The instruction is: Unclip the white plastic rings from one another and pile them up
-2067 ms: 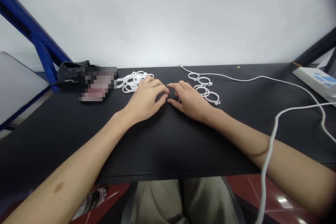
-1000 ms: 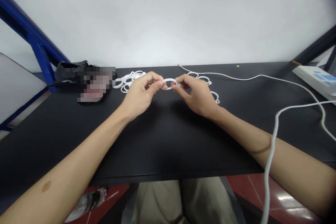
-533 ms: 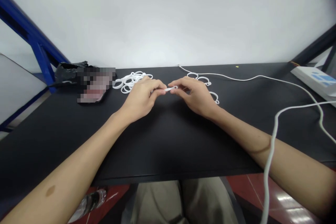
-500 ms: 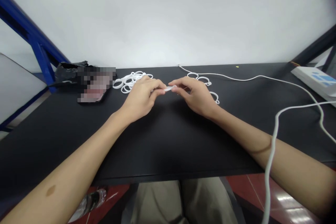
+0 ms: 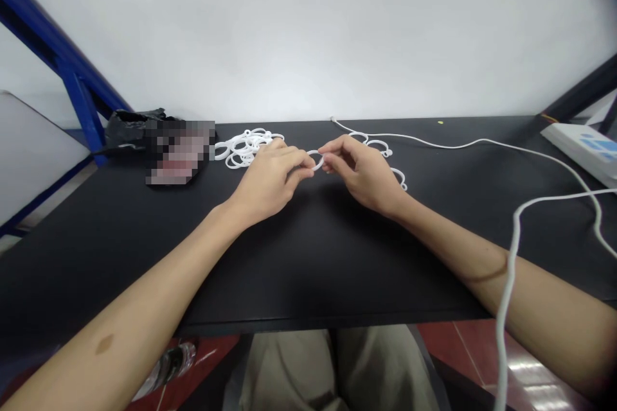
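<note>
Between my hands is a white plastic ring (image 5: pixel 317 167), held just above the black table. My left hand (image 5: pixel 274 180) pinches its left side between thumb and fingers. On the opposite side, the fingertips of my right hand (image 5: pixel 364 173) are closed on the ring and cover part of it. A pile of similar white rings (image 5: pixel 243 149), some with small loops, lies behind my left hand. Beyond my right hand are a few more white rings (image 5: pixel 378 146), partly hidden by that hand.
A black plastic bag (image 5: pixel 128 131) and a blurred-out flat object (image 5: pixel 178 154) lie at the left. A white cable (image 5: pixel 434 144) runs along the back and crosses in front of my right forearm. At the far right stands a white box (image 5: pixel 583 148) with blue markings.
The ring has turned from nearly edge-on to showing its round opening. Both hands still hold it. The whole view has shifted slightly.
</note>
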Action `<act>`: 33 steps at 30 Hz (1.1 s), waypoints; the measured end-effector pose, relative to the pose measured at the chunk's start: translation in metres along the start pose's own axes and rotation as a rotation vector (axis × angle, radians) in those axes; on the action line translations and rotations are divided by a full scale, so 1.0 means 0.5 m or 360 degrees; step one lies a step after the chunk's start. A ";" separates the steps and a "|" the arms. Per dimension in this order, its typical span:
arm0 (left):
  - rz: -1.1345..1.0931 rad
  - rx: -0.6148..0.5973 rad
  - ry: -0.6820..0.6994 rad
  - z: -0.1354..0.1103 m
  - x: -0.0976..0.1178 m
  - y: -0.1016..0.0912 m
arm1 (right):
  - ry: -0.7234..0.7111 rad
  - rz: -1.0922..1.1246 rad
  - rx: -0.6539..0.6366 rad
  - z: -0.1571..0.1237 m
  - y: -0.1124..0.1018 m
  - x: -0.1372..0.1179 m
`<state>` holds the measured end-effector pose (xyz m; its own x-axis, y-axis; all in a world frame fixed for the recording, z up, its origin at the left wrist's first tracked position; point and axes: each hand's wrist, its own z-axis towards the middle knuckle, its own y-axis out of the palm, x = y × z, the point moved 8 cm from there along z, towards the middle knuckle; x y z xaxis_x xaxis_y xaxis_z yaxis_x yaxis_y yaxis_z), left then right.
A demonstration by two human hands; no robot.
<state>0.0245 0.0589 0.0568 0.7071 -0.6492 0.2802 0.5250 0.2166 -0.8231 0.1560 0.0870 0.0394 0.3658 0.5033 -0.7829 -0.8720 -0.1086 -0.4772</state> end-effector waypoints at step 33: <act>0.0629 -0.0164 -0.0242 -0.012 -0.062 0.021 | 0.0032 -0.1590 -0.0259 0.017 -0.014 0.073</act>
<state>0.0052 0.0770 0.0365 0.9100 -0.4145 -0.0029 0.1555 0.3477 -0.9246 0.1727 0.1133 0.0177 0.9107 0.4131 -0.0015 -0.1096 0.2381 -0.9650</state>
